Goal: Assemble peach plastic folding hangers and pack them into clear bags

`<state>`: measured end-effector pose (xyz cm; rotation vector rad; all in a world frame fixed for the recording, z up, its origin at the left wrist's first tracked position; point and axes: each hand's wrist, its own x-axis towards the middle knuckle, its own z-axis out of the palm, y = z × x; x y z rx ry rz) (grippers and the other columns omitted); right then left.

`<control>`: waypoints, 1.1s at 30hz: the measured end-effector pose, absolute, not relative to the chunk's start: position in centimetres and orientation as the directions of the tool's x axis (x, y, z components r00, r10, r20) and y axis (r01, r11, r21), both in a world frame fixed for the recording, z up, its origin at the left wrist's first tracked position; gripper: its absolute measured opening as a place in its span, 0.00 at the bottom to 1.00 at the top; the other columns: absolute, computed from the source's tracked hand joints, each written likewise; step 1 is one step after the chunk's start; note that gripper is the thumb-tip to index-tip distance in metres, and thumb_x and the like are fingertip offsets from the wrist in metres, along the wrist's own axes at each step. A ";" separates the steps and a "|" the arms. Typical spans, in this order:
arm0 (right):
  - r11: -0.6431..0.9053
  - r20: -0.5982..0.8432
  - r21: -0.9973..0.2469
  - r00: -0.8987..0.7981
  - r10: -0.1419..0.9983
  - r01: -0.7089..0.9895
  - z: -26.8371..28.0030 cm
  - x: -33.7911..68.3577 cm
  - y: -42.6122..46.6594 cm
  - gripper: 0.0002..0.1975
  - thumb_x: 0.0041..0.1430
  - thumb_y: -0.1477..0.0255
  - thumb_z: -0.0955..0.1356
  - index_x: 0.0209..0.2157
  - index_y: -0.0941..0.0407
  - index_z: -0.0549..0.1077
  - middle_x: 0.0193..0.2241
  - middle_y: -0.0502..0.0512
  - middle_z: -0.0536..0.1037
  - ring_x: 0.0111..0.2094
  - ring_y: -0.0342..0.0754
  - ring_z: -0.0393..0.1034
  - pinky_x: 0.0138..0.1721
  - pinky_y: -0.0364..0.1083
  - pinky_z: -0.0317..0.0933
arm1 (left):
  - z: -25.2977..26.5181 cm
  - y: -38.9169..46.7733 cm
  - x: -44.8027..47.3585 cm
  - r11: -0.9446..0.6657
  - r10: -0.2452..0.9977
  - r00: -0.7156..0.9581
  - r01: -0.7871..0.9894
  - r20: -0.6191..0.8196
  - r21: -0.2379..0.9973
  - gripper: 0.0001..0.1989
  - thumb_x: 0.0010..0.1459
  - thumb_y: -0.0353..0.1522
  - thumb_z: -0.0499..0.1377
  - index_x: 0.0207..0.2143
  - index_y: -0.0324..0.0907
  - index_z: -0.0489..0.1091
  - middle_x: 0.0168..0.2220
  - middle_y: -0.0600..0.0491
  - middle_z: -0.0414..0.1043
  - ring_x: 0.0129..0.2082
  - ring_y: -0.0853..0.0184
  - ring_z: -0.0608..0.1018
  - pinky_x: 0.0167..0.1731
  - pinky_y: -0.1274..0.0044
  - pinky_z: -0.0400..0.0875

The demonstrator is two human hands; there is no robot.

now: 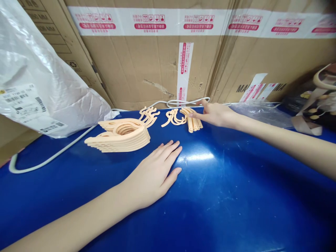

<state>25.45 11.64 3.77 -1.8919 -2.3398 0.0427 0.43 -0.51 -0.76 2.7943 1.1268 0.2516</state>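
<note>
The blue table (231, 199) stretches broadly to the near right, cardboard boxes (126, 66) walling its far edge. My left hand (152, 175) lies palm-down — fingers slightly parted, near-right of the stacked beige frames (124, 142). My right hand (217, 114), thumb and forefinger wide, meets the far beige strips (194, 124) — whether touching, I can't tell.

White glare on blue tabletop (231, 196); edges stretched.

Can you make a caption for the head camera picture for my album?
Left hand on a blue table, right hand at some beige strips, with a beige stack and curvy pieces nearby.
</note>
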 end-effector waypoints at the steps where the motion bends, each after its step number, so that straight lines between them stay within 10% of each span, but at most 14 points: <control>1: 0.189 0.062 -0.089 -0.184 0.981 0.978 3.7 25.1 12.0 0.46 0.56 0.40 0.58 0.59 0.64 0.61 0.37 0.68 0.79 0.39 0.63 0.74 0.37 0.55 0.63 | -0.8 -0.5 0.4 -0.716 0.696 0.710 0.677 0.104 0.172 0.26 0.69 0.39 0.44 0.65 0.36 0.54 0.67 0.44 0.51 0.67 0.58 0.55 0.64 0.58 0.55; 9: 0.144 -0.008 -0.098 -0.146 0.989 0.985 2.8 24.3 13.6 0.28 0.58 0.55 0.64 0.51 0.62 0.72 0.43 0.69 0.78 0.44 0.62 0.73 0.40 0.53 0.64 | -0.8 -0.6 0.4 -0.713 0.699 0.709 0.679 0.095 0.175 0.26 0.69 0.39 0.44 0.65 0.35 0.54 0.67 0.45 0.51 0.68 0.58 0.54 0.64 0.58 0.55; 17: 0.134 0.076 -0.215 -0.120 0.990 0.968 4.3 25.5 12.7 0.22 0.59 0.60 0.63 0.48 0.60 0.76 0.26 0.57 0.79 0.27 0.50 0.72 0.28 0.47 0.61 | -0.7 -0.7 0.4 -0.719 0.693 0.711 0.669 0.117 0.190 0.25 0.69 0.39 0.45 0.64 0.36 0.55 0.66 0.44 0.54 0.67 0.57 0.56 0.64 0.59 0.56; 22: 0.447 0.107 -0.285 -0.435 0.894 0.848 5.1 25.1 6.3 0.20 0.58 0.71 0.61 0.50 0.58 0.73 0.16 0.47 0.73 0.18 0.44 0.67 0.25 0.44 0.58 | -0.1 -1.1 0.6 -0.719 0.685 0.637 0.669 0.353 0.187 0.27 0.67 0.35 0.49 0.65 0.38 0.49 0.67 0.42 0.52 0.66 0.58 0.57 0.62 0.62 0.60; 26: 0.698 0.098 -0.115 -0.691 0.716 0.707 3.3 24.3 1.3 0.22 0.58 0.72 0.62 0.53 0.61 0.70 0.27 0.56 0.78 0.25 0.46 0.71 0.28 0.43 0.59 | 0.3 -1.2 0.6 -0.767 0.591 0.624 0.631 0.511 0.117 0.22 0.66 0.34 0.53 0.60 0.38 0.56 0.60 0.43 0.63 0.61 0.57 0.64 0.59 0.63 0.61; 33: 0.855 0.161 0.141 -0.864 0.478 0.499 0.9 24.3 -0.7 0.25 0.61 0.73 0.60 0.57 0.70 0.66 0.29 0.58 0.77 0.26 0.49 0.69 0.28 0.47 0.61 | 0.1 -0.9 0.7 -0.730 0.682 0.652 0.639 0.333 0.243 0.07 0.64 0.34 0.57 0.42 0.43 0.70 0.41 0.54 0.74 0.41 0.62 0.72 0.40 0.68 0.63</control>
